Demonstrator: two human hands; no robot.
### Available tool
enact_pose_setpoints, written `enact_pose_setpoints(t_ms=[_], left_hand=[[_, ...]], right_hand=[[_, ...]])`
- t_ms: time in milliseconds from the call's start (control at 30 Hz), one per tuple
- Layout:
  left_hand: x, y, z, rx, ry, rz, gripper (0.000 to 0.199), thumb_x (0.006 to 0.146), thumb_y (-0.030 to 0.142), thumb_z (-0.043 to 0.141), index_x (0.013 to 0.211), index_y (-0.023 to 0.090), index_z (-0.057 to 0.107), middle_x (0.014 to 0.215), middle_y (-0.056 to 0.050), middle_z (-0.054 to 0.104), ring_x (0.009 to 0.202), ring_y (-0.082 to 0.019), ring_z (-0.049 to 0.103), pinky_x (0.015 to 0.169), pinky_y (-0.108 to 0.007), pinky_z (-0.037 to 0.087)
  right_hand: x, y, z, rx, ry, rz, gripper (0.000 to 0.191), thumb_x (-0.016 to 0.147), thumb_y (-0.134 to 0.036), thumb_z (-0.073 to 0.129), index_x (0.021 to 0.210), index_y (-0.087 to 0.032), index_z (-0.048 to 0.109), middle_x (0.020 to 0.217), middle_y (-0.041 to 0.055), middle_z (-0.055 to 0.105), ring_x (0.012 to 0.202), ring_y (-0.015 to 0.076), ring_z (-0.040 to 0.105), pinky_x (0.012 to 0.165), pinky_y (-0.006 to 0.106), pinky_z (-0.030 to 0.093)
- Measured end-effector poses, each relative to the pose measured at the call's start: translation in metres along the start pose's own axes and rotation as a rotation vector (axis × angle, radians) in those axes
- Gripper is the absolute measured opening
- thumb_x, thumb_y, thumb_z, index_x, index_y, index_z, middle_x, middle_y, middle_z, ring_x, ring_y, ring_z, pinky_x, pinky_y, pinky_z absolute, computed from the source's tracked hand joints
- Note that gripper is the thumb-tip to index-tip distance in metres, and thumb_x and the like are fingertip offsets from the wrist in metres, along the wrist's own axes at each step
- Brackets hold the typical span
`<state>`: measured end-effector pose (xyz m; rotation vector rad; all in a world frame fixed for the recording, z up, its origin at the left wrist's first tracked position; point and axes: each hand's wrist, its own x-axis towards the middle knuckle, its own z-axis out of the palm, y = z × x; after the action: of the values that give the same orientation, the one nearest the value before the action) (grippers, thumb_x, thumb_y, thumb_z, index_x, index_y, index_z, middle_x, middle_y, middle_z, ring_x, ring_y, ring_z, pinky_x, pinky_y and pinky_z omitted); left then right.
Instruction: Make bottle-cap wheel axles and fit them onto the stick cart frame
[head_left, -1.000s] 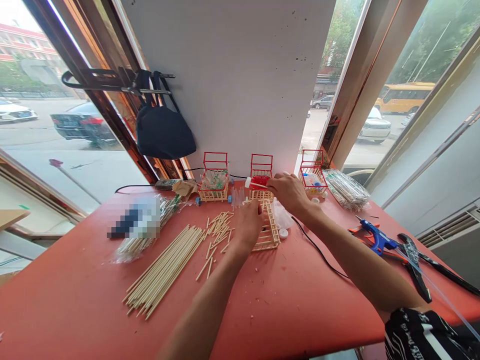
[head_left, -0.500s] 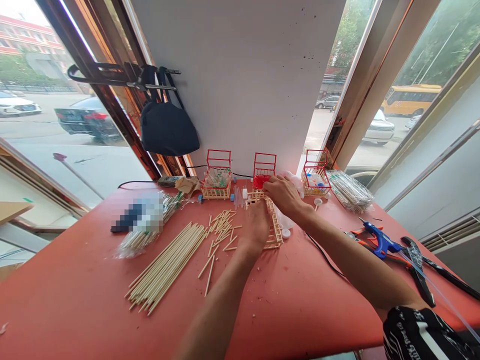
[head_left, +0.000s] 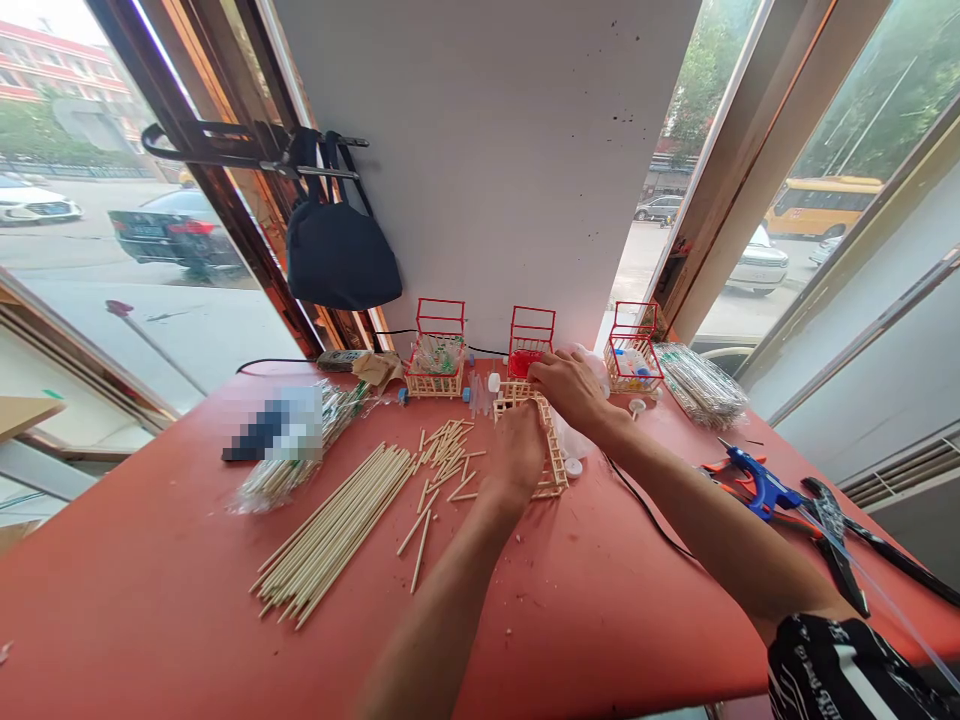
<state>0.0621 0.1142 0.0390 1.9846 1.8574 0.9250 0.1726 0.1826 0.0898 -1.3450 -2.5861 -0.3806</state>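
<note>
A small frame of pale wooden sticks lies on the red table. My left hand is closed over its left part, with the fingertips hidden behind the hand. Just beyond, my right hand has its fingers bent together at the frame's far end, beside the red basket; what they pinch is too small to tell. Short cut sticks are scattered left of the frame, and long sticks lie in a bundle farther left.
Two more stick baskets stand at the back, one left and one right. A blue glue gun and pliers lie at the right. Bagged sticks are at the back right. A black cable crosses the table.
</note>
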Motion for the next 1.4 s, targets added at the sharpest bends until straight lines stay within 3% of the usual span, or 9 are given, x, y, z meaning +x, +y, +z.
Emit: enact_pose_setpoints(t_ms=[467,867,1400], left_hand=[[-0.001,0.005,-0.002,-0.008,-0.038,0.001,0.024,0.094,0.010,0.050,0.079,0.017,0.067,0.077,-0.011,0.071,0.070,-0.023,0.061,0.062,-0.032,0.030],[-0.004,0.010,-0.008,-0.014,-0.062,-0.004,0.017,0.092,0.011,0.056,0.084,0.018,0.068,0.079,-0.012,0.073,0.071,-0.025,0.064,0.061,-0.032,0.031],[-0.008,0.012,-0.012,0.055,-0.087,0.012,0.018,0.094,0.012,0.051,0.098,0.016,0.068,0.085,-0.014,0.075,0.074,-0.027,0.068,0.061,-0.032,0.033]], right_hand=[[-0.002,0.003,0.000,0.052,0.024,0.010,0.014,0.100,-0.020,0.061,0.090,-0.019,0.072,0.105,0.0083,0.075,0.100,0.0247,0.062,0.083,0.033,0.033],[-0.004,0.001,0.005,0.064,0.044,0.015,0.016,0.099,-0.018,0.056,0.089,-0.020,0.068,0.081,0.0039,0.077,0.077,0.0211,0.062,0.079,0.032,0.029],[-0.007,0.005,0.020,0.108,0.139,-0.034,0.018,0.099,-0.017,0.056,0.085,-0.021,0.067,0.084,0.0036,0.078,0.082,0.0222,0.063,0.080,0.034,0.029]])
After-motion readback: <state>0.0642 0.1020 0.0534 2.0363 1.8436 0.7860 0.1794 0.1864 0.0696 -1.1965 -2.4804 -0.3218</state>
